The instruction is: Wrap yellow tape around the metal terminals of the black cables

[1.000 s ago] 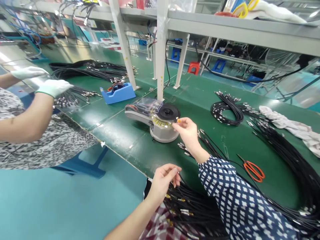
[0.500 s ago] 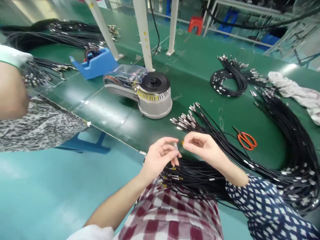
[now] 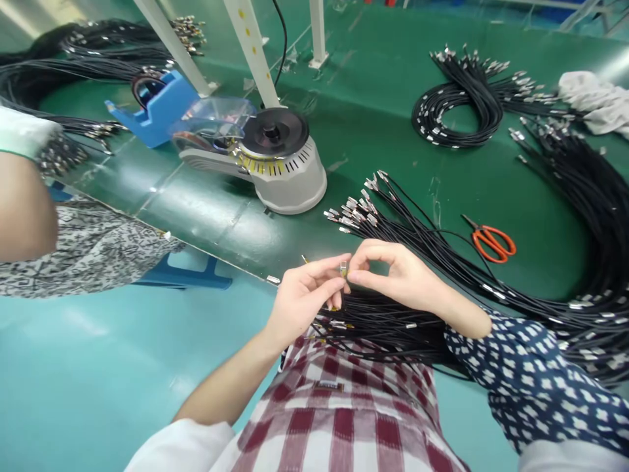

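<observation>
A small silver connector (image 3: pixel 343 265) is pinched between the fingers of my left hand (image 3: pixel 305 294), which comes in from the lower left. My right hand (image 3: pixel 398 274) meets it from the right, thumb and forefinger pressed together at the connector, where a bit of yellow shows. Whether that yellow piece is tape is too small to tell. Beneath both hands, a bundle of black cables (image 3: pixel 388 334) lies across my lap at the table edge. Beyond the hands, more cables (image 3: pixel 417 242) lie on the green table with silver ends pointing left.
A round tape dispenser (image 3: pixel 289 177) stands beyond my hands, beside a blue tape holder (image 3: pixel 157 111). Orange-handled scissors (image 3: pixel 494 244) lie at the right, with a coiled cable bundle (image 3: pixel 457 118) and white cloth (image 3: pixel 597 101) farther back. A person's arm (image 3: pixel 24 210) is at left.
My right hand has moved left, closing the gap to my left hand, and its fingertips now meet the connector. The view has tilted down, so the table items appear higher.
</observation>
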The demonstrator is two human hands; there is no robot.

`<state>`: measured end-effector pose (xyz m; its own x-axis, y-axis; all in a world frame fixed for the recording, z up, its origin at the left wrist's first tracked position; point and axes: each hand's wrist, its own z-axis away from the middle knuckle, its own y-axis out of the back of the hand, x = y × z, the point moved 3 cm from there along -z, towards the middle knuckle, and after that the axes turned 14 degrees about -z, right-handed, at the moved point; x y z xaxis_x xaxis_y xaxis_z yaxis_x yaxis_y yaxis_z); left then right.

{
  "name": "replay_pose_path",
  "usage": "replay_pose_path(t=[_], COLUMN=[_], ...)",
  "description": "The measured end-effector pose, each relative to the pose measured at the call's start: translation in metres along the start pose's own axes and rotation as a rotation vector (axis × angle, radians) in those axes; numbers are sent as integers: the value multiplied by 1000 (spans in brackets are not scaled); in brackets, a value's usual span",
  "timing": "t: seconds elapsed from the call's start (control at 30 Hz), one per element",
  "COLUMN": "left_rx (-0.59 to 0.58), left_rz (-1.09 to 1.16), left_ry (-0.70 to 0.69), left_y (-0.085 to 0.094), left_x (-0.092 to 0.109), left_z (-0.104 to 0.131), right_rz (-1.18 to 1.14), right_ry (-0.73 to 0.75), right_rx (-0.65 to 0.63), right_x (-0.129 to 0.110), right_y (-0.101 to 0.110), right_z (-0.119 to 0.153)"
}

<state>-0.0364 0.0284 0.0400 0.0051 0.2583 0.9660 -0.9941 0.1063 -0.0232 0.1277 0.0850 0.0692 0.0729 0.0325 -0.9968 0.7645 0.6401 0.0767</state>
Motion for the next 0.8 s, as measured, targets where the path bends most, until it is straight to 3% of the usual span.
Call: replay_pose_path(t=[0.8], left_rx=[-14], left_rz=[-20], left_ry=[-34], left_y=[0], left_x=[4], left_z=[3], right_rz=[128], right_ry=[-15], right_rx=[5], right_x=[-2], right_y=[-3], right_z=[-2])
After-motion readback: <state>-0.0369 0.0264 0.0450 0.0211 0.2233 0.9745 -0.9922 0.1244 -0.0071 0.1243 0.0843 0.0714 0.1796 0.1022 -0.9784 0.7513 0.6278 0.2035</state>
